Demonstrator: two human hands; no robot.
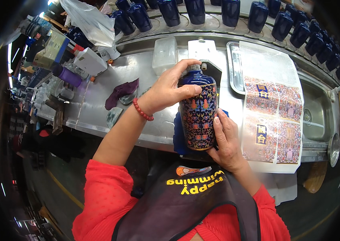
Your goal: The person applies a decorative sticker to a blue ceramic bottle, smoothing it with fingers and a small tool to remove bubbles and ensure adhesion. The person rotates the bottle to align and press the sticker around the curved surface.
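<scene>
A dark blue bottle (199, 116) with a colourful floral pattern round its body stands before me, over the front edge of the metal bench. My left hand (180, 84) wraps its neck and shoulder from above, the thumb lying across the shoulder. Against the lower right side of the bottle rests my right hand (227, 140), its fingers up along the pattern and its palm near the base. A blue cloth (179, 134) lies partly hidden behind the bottle. To the right is a sheet of patterned decals (272, 120), printed in the same floral style, on white backing paper.
Plain dark blue bottles (196, 11) line a curved conveyor at the back. A steel tray (235, 68), a clear plastic tub (164, 54) and a purple cloth (122, 92) are on the bench (93, 100). A sink (312, 108) is at right, a purple bottle (67, 75) at left.
</scene>
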